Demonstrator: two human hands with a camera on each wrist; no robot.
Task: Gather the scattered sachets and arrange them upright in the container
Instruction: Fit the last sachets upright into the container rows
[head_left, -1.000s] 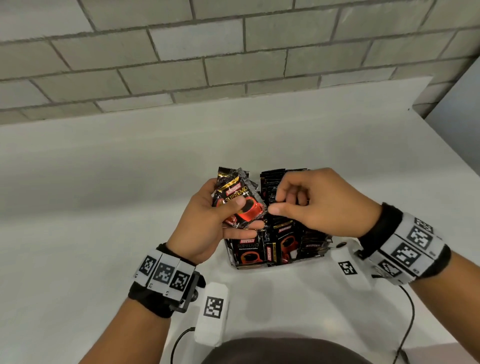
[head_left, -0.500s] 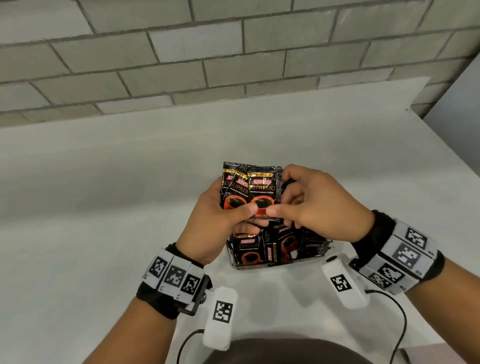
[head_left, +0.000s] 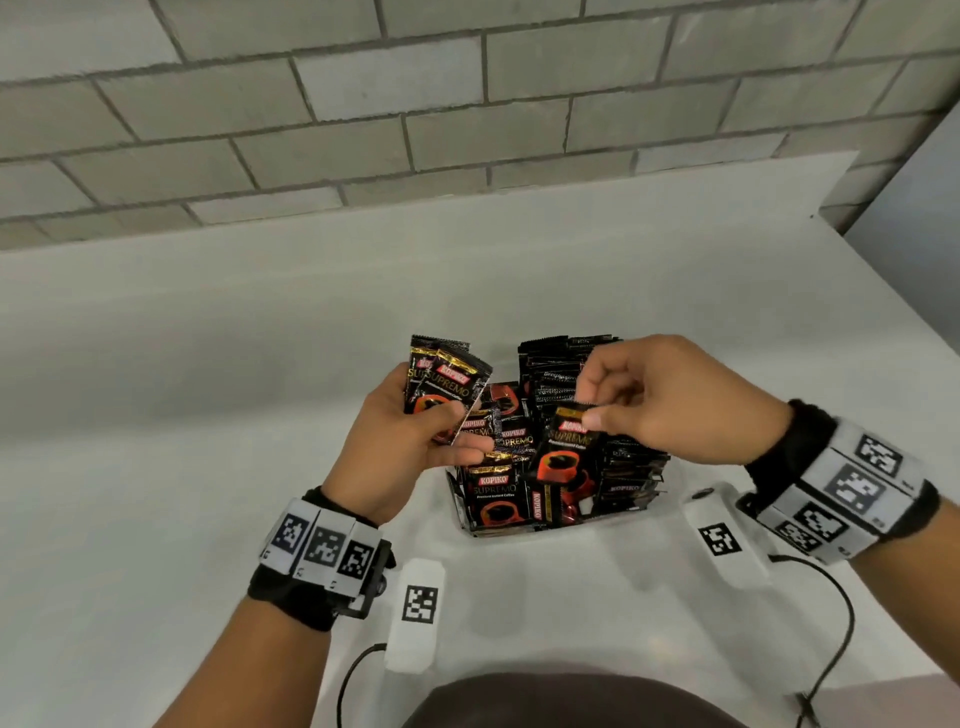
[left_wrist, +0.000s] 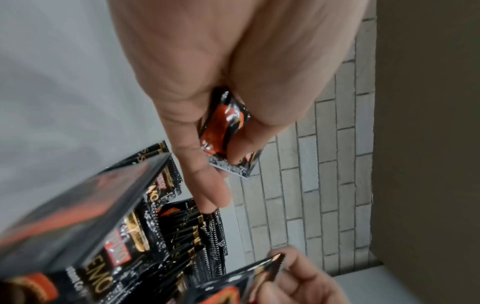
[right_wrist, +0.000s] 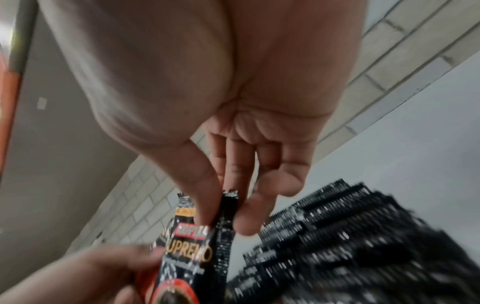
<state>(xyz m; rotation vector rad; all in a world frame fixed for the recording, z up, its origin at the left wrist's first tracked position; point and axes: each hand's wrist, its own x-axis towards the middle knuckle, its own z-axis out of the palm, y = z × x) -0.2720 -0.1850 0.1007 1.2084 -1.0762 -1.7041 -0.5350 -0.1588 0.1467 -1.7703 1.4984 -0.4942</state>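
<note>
Right hand (head_left: 670, 400) pinches a sachet (head_left: 563, 452) by its top seal; left hand (head_left: 410, 441) grips probably two more sachets (head_left: 441, 387). Light, limp, slick foil.

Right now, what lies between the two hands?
In the head view, between left hand and right hand: sachets standing in the container, and the single sachet the right pinches.

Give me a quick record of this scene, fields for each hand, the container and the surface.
left hand: grips a small fan of sachets, held above the container
right hand: pinches one sachet by its top edge, over the container
container: clear, holds many sachets standing upright
surface: white table against a grey block wall
</note>
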